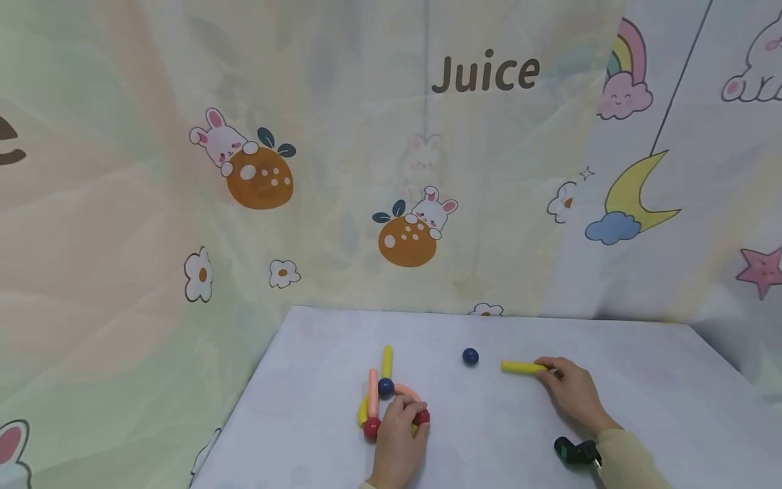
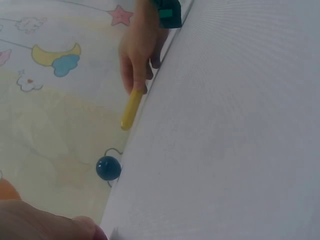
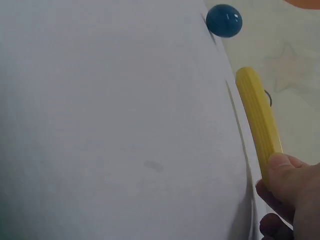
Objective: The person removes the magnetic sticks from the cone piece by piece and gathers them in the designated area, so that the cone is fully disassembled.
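The white table [image 1: 641, 407] is the biggest thing here, and all other things are placed relative to the loose blue ball [image 1: 470, 356] that lies alone near its far middle. Behind the table hangs a cartoon curtain [image 1: 244, 224] with rabbits, a moon and the word "Juice".

The right hand [image 1: 571, 390] is to the right of the blue ball and a little nearer to the person. Its fingertips pinch one end of a yellow stick [image 1: 523, 367], which lies flat on the table and points toward the ball, near it but apart from it.

The left hand [image 1: 400, 435] is to the left of the ball and closer to the person. Its fingers curl over a small figure of sticks and balls [image 1: 385, 397]: a pink stick, yellow sticks, a curved pink piece, a dark blue ball in the middle and two red balls at the near corners. The fingers touch the right red ball [image 1: 423, 417].
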{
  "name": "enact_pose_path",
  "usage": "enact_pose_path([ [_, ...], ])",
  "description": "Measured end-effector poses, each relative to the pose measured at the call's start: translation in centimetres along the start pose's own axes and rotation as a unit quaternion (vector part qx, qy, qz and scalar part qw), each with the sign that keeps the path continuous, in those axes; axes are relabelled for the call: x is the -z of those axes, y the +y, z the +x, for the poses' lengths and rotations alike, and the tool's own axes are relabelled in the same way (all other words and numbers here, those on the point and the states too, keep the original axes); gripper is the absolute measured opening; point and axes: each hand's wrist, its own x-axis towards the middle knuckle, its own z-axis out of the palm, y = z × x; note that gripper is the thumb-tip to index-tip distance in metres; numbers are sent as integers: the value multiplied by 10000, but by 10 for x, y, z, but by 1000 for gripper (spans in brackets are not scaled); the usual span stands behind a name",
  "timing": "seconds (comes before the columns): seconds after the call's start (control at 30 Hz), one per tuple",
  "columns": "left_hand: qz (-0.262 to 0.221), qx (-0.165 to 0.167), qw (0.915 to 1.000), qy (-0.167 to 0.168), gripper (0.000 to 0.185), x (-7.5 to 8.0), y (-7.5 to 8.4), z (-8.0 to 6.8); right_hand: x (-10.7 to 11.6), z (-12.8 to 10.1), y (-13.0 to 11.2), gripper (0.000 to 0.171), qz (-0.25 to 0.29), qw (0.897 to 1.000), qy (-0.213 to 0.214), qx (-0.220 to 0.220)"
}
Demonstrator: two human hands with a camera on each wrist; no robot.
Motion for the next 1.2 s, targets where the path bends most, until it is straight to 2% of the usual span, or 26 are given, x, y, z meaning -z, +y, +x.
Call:
enact_pose_path([
  [0.2,-96,62,9999,-74,29,-3,2,-1,2,7,6,26,-116,9994,-24,-336],
  [0.4,-48,31,9999,-162,28,-4,5,-1,4,10,8,28,-295,9988,-89,-382],
  [0.57,-46,147,9995,-289,30,-4,6,0,4,7,9,39,-237,9986,-99,-467],
  [0.67,92,210,9994,-247,28,-3,5,0,2,-1,5,42,-92,9968,150,-781],
  [0.83,287,190,9994,18,23,-1,4,-1,-9,-19,-15,33,151,9837,1054,-1446],
  [0.93,349,83,9991,205,19,1,1,-1,-19,-30,-33,23,130,9824,1282,-1351],
  [1.03,387,-48,9985,381,19,2,-3,-2,-29,-41,-52,15,221,9879,1093,-1082],
  [1.2,398,-212,9976,524,24,3,-8,-1,-44,-59,-82,10,545,9948,360,-781],
])
